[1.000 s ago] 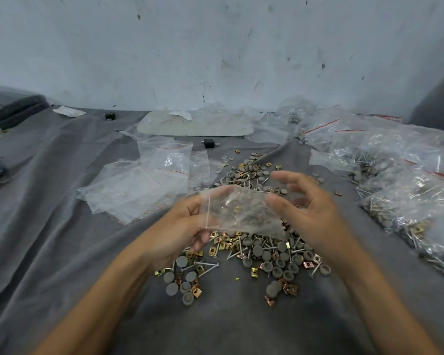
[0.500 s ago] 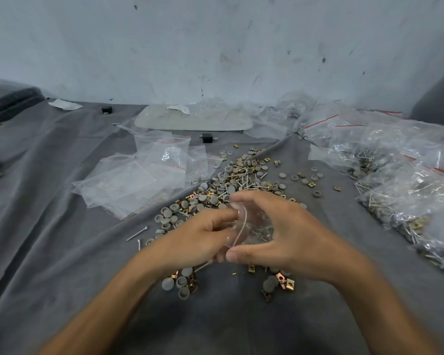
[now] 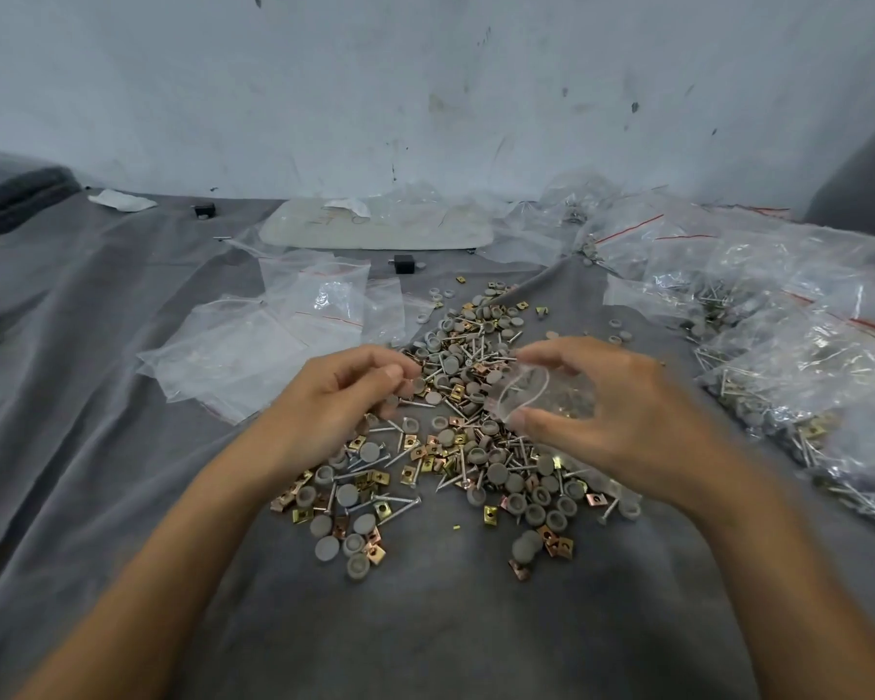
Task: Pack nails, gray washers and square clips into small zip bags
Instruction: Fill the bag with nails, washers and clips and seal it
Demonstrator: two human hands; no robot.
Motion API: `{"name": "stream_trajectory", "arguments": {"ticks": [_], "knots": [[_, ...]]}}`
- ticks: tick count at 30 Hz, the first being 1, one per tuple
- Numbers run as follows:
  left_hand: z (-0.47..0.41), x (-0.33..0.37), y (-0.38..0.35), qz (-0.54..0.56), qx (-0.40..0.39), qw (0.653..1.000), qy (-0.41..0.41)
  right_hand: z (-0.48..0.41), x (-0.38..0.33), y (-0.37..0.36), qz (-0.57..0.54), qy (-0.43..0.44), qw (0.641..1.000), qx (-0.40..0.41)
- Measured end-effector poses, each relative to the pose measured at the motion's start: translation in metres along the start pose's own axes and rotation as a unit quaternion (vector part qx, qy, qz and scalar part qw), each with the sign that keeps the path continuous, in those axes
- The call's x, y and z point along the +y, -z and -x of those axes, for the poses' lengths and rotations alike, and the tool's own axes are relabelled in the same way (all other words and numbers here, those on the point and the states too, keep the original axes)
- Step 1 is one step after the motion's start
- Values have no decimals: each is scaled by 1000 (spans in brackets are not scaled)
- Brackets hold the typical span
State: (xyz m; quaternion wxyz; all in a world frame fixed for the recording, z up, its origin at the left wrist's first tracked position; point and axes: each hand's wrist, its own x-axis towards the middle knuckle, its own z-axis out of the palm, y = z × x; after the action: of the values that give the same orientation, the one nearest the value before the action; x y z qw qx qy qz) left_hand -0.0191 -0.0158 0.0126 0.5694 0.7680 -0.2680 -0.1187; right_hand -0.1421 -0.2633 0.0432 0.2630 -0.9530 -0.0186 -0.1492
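Small zip bag [image 3: 536, 396], right of frame centre, mouth open, is held between thumb and curled fingers of the right hand [image 3: 622, 416]. The left hand [image 3: 334, 401] sits with fingers curled narrow over the pile [image 3: 455, 447] of nails, gray washers and square clips; whether it pinches anything cannot be told. Empty bags [image 3: 274, 341] lie centre left, filled bags [image 3: 789, 346] at right.

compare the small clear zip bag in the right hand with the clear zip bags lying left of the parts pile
The small clear zip bag is held up in the right hand; the flat clear zip bags lie on the grey cloth. The held bag's mouth is spread open; the lying bags are flat. The held bag seems to have something small inside; the lying bags look empty. Both are transparent plastic.
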Motion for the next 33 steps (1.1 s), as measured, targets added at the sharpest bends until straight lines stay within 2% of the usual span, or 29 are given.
{"name": "stream_trajectory", "arguments": {"ticks": [5,11,13,15,16,17,19,21,23,27,30,32,33], "knots": [[-4,-13,5,-192,24,980,-41,-2,14,-6,31,-17,999,12],[-16,-12,-13,-292,-43,954,-59,-2,20,-9,4,-18,997,70],[-8,-8,-4,-316,-22,946,-65,-2,22,-11,-6,-21,997,74],[4,-1,17,-312,-26,950,-16,-1,21,-12,-7,-26,997,66],[9,6,26,-307,-89,947,42,-1,20,-13,-7,-28,998,64],[15,14,29,-297,-185,930,110,-1,19,-13,-9,-28,997,65],[26,24,23,-275,-348,876,190,0,17,-14,-19,-28,997,70],[34,28,12,-270,-400,853,200,0,17,-14,-26,-29,997,73],[43,25,10,-297,-391,848,198,-1,18,-15,-27,-30,997,67],[56,9,13,-406,-287,860,112,-1,16,-16,-38,-30,996,70],[37,-1,-5,-372,-207,905,19,-1,15,-16,-43,-32,996,78],[16,-5,-18,-365,-174,912,-63,0,15,-17,-44,-30,996,74],[8,-5,-23,-345,-160,922,-70,1,14,-17,-44,-29,996,72]]}}
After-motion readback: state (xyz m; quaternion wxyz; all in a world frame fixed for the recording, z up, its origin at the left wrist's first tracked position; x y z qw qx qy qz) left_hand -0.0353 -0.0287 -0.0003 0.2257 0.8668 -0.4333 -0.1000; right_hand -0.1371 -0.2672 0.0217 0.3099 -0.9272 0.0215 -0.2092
